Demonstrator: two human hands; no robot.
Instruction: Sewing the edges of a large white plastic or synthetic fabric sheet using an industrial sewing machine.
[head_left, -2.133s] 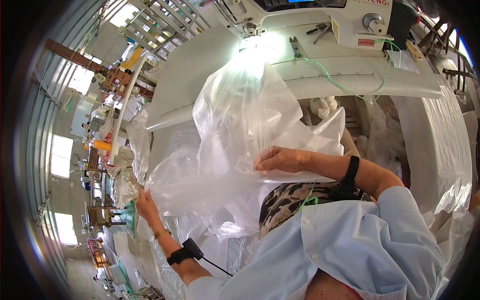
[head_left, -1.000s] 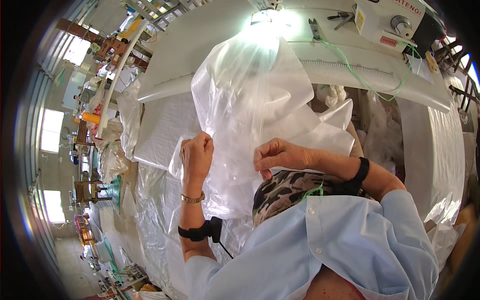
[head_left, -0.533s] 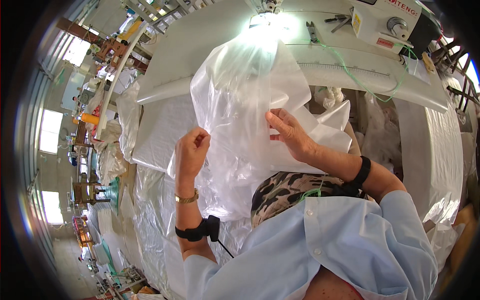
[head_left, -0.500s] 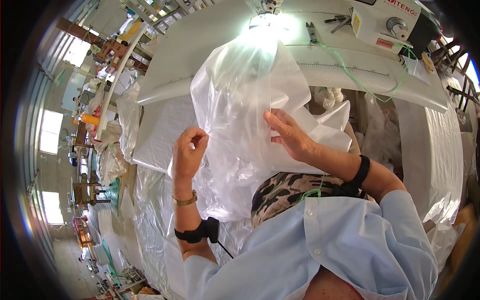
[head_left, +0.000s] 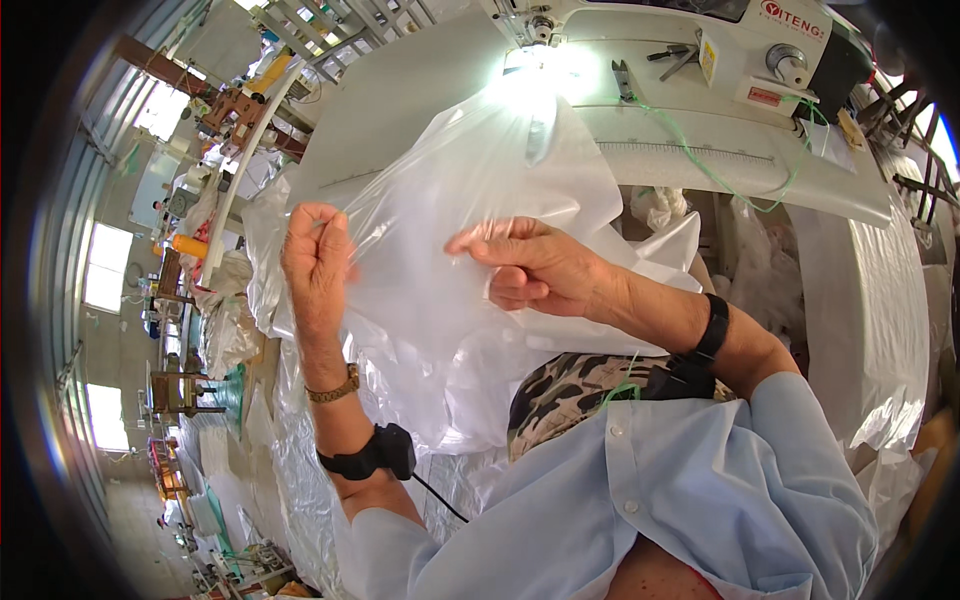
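A thin, clear plastic sheet [head_left: 410,330] runs from under the lit needle area of a sewing machine [head_left: 765,60] down over my lap. My left hand [head_left: 318,260] pinches the sheet's left part, with thumb and fingers closed, and the film is drawn taut in creases towards the needle. My right hand [head_left: 545,268] lies over the middle of the sheet. Its lower fingers are curled and the thumb and index finger are close together on the film; the fingertips are slightly blurred. Glare from the lamp hides the needle and the film under it.
Thread snips [head_left: 623,80] lie on the machine table [head_left: 400,110], right of the lamp. A green thread [head_left: 685,140] trails over the ruler strip [head_left: 690,155]. Crumpled film hangs below the table's front edge. White film [head_left: 860,330] is stacked at the right.
My left hand has moved left and up, stretching the sheet out sideways. My right hand has shifted left across the film, its fingers more curled than before.
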